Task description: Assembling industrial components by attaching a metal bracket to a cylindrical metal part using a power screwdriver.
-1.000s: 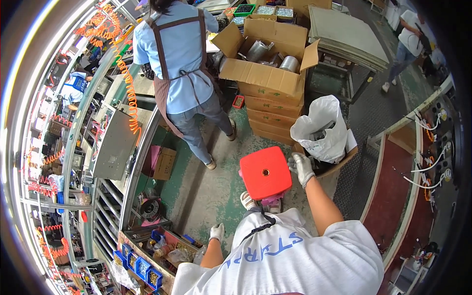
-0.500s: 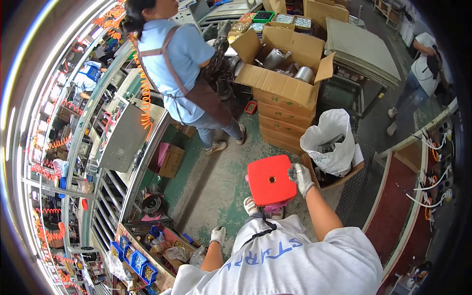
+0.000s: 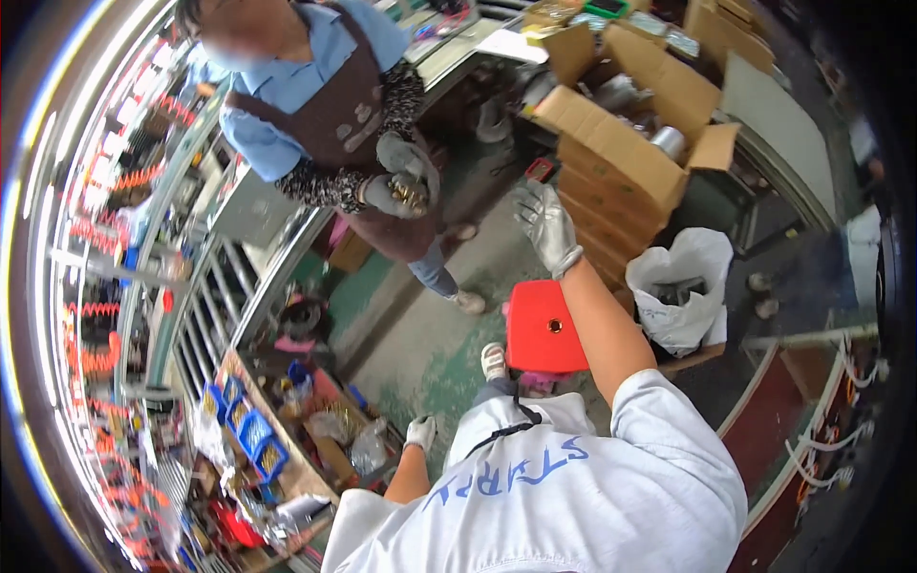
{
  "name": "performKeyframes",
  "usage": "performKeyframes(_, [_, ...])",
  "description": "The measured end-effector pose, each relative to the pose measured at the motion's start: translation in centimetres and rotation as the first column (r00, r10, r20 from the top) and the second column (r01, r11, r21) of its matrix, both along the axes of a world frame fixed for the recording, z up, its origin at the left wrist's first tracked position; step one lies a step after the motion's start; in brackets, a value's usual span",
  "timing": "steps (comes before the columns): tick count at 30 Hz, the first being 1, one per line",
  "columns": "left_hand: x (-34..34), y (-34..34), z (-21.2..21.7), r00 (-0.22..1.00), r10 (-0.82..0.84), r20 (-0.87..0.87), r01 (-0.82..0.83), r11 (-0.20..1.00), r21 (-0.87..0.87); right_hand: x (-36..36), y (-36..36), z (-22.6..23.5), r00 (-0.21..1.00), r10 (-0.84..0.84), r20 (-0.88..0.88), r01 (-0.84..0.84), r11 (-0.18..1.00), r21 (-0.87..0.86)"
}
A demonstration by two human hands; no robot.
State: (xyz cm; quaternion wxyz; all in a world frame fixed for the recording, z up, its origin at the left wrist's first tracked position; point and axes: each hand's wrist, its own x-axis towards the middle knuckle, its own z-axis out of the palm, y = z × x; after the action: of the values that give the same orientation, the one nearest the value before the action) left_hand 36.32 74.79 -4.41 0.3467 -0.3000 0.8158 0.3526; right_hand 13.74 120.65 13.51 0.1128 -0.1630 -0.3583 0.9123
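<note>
While the gloved left hand (image 3: 419, 432) hangs low with fingers loosely curled, empty, near the cluttered bins (image 3: 250, 428), the red stool (image 3: 542, 328) stands set down on the floor; the right hand (image 3: 545, 224), earlier gripping its edge, has lifted clear, fingers spread, and a co-worker has stepped nearer

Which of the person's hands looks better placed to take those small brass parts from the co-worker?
Probably the right hand: it is raised, gloved and open, stretched toward the co-worker's gloved hands holding the small brass parts. The left hand hangs low beside the body, far from them.
</note>
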Motion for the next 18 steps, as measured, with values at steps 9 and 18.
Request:
performKeyframes(9, [5.0, -1.7, 0.0, 0.972, 0.189, -0.140, -0.195, 0.980, -0.031, 5.2, -15.4, -6.8, 0.792, 0.572, 0.213, -0.597, 0.799, 0.077])
performKeyframes(18, [15.4, -4.7, 0.9, 0.918, 0.396, -0.003, -0.391, 0.906, -0.163, 14.4, -17.0, -15.4, 0.418, 0.735, 0.533, -0.874, 0.486, 0.015])
